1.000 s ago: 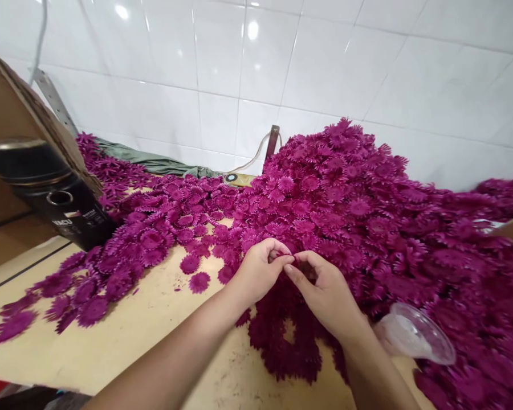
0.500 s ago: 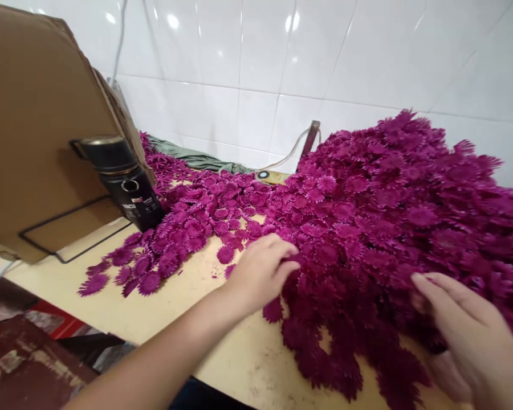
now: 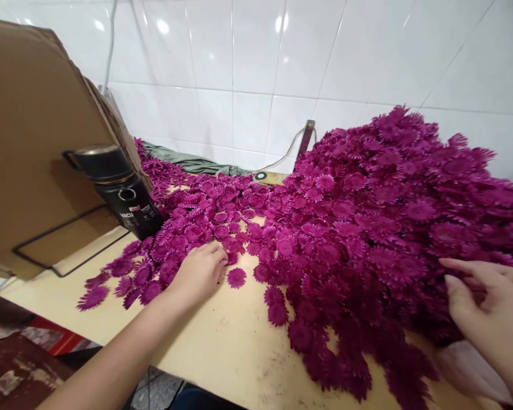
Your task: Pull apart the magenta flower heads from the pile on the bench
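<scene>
My left hand (image 3: 203, 267) is low over the pale tabletop (image 3: 222, 336), at the edge of the smaller spread of purple artificial flower heads (image 3: 192, 230). Its fingers are curled down and close together, and whatever may be under them is hidden. One loose purple flower head (image 3: 236, 278) lies flat just right of the fingertips. On the right, my right hand (image 3: 487, 302) is beside the big heap of purple flower heads (image 3: 376, 210). Thumb and index finger are apart there, with nothing visible between them.
A black vacuum bottle (image 3: 123, 193) stands at the left, before a large cardboard box (image 3: 38, 131). A thin black wire frame (image 3: 57, 273) lies by the box. Green cloth (image 3: 188, 159) and a yellow object with a round dial (image 3: 267, 177) sit along the tiled wall.
My left hand has moved left from the big heap's edge to the smaller spread. A single flower head now lies on the bare tabletop. My right hand has shifted slightly right, its fingers parting.
</scene>
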{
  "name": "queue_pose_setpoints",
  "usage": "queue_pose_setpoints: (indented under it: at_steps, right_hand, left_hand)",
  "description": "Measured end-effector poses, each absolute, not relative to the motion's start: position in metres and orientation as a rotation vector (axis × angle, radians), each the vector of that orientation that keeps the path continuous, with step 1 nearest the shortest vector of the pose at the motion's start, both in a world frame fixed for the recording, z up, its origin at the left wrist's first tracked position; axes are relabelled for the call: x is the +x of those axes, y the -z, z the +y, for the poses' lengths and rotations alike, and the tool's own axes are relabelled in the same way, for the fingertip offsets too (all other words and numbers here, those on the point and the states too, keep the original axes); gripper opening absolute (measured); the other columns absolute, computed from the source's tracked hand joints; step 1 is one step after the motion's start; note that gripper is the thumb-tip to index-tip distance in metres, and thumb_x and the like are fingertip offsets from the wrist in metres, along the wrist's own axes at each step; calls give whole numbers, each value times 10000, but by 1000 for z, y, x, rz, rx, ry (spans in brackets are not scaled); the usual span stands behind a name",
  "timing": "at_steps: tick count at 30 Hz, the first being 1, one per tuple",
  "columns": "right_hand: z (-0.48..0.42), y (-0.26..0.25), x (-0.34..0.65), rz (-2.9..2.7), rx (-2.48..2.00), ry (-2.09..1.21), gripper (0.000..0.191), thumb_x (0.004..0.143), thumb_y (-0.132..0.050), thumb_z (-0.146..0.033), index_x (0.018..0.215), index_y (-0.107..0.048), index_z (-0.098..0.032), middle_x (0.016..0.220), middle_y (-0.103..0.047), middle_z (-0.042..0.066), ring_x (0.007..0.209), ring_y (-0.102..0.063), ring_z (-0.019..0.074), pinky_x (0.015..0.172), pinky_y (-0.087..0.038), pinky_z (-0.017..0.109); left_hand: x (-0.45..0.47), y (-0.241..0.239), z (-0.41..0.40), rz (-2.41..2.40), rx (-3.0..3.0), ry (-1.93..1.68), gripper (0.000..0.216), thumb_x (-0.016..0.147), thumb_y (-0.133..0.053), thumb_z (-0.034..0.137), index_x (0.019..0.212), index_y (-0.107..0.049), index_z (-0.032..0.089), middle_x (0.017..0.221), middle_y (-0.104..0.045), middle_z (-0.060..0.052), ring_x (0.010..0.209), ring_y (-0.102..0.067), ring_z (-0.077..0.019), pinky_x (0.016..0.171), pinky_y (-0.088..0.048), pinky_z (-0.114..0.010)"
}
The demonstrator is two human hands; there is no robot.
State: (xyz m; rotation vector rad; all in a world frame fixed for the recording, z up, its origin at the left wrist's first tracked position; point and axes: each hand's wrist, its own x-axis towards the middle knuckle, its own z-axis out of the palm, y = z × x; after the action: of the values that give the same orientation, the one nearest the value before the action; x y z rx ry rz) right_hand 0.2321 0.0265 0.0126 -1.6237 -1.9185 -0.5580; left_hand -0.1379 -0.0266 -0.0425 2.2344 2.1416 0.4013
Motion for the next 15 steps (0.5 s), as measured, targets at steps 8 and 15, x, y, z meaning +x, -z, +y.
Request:
queue_pose_setpoints:
  at_steps: [8,15]
  right_hand:
    - [-12,44,158,-2271,-1430,367,880,659,-572,-529,1373,-197,-176,1399,-185,205,1222,-313,422,883,-398,531]
    - [-3,69,158,-2354,-1386,375,1063,590,-666,-426,1406,-34,-175,1437,-52,221,1227,-292,463,844,-434,523]
  left_hand:
    - [-104,50,-17,1960,2228,-318,490,804,-485,351,1247,-454,146,1369,-397,-142,1257,-349,-312,1027,-307,-465]
    - [-46,58,-1,1801,2368,-463,238,751,-481,125,974,-557,88,1083,-539,-165,1023,-496,-274,906,-418,-417]
